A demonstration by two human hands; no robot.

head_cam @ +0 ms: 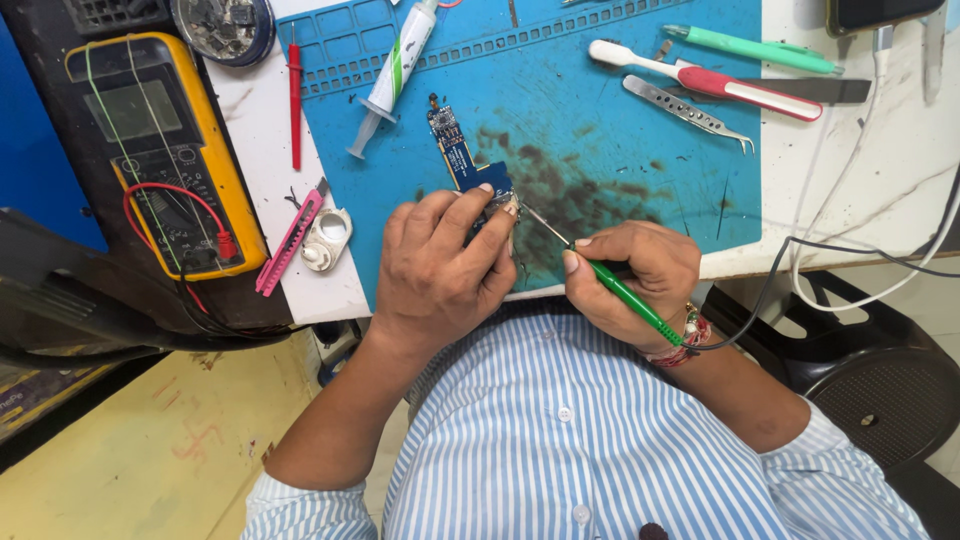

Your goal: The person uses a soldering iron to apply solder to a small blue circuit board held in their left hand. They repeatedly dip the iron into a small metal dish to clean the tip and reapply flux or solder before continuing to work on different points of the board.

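My left hand (440, 265) presses down on the near end of a narrow blue circuit board (458, 150) that lies on a stained blue work mat (620, 130). My right hand (630, 275) grips a green-handled soldering iron (625, 297) like a pen. Its thin metal tip (540, 225) points left and touches the board just beside my left fingertips. The spot under the fingers is hidden. A dark cable runs from the iron's handle past my right wrist.
A yellow multimeter (160, 150) with red and black leads lies at the left. On the mat are a syringe of paste (395, 75), metal tweezers (685, 110), a red-and-white toothbrush (710, 82) and a green pen (750, 48). A pink tool (290, 240) and small white holder (328, 238) sit left of it.
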